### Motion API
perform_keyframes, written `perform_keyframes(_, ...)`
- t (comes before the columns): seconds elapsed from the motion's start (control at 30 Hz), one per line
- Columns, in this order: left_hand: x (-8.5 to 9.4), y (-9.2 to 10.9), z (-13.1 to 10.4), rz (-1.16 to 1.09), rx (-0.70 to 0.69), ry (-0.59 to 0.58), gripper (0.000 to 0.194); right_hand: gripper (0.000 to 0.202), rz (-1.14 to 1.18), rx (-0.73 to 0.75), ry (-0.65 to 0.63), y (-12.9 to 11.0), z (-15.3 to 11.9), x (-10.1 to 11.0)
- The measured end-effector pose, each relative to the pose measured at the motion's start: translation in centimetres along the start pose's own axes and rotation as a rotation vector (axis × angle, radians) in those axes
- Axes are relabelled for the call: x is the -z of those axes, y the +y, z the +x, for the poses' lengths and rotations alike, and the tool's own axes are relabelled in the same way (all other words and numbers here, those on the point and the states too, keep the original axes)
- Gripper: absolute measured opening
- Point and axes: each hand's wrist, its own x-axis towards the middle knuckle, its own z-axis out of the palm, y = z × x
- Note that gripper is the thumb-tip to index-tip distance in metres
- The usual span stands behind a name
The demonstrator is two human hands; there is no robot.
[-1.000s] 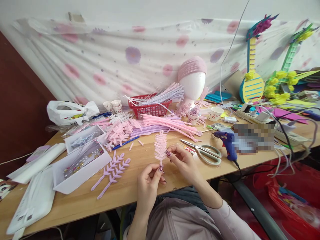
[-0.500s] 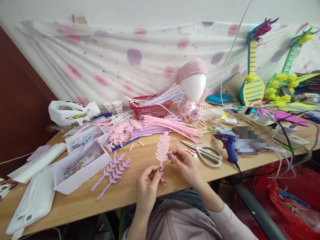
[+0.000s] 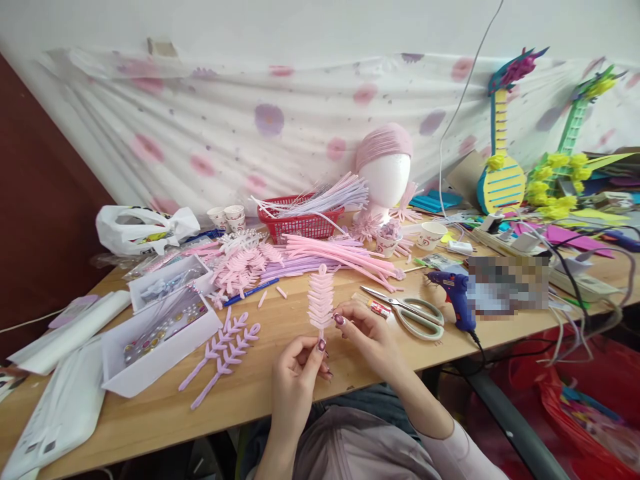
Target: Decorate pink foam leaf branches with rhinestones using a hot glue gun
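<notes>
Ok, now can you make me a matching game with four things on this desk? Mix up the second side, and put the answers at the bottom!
Things:
1. Pink leafy sprig
2. Glue gun
3. Basket
4. Model head

Clues:
A. Red, with long pale stems in it
B. White, wearing a pink wrap
C. Pinched in the left hand
D. Blue, next to the scissors

Right pairs: 1-C, 2-D, 3-A, 4-B

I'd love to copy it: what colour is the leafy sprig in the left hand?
The leafy sprig is pale pink, seen best in the head view.
</notes>
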Motion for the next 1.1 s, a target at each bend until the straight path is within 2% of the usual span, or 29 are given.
perform_keyframes(0.33,0.5,-0.3,0.4,0.018,0.015,-0.055,0.025,0.037,0.007,0.004,-0.003,0.1,-0.1,-0.2)
perform_keyframes(0.73,-0.1,0.0,0.0,0.024,0.008,-0.008,0.023,0.043,0.003,-0.069,0.04,0.5,-0.1,0.8)
perform_keyframes(1.0,0.2,-0.2,0.3,0.063,0.022,-0.053,0.026,0.047,0.05,-0.061,-0.005,0.2,-0.3,0.0)
perform_keyframes(1.1,0.3,-0.2,0.3,0.085,0.03,-0.085,0.027,0.044,0.084,-0.069,0.036,0.5,-0.2,0.1)
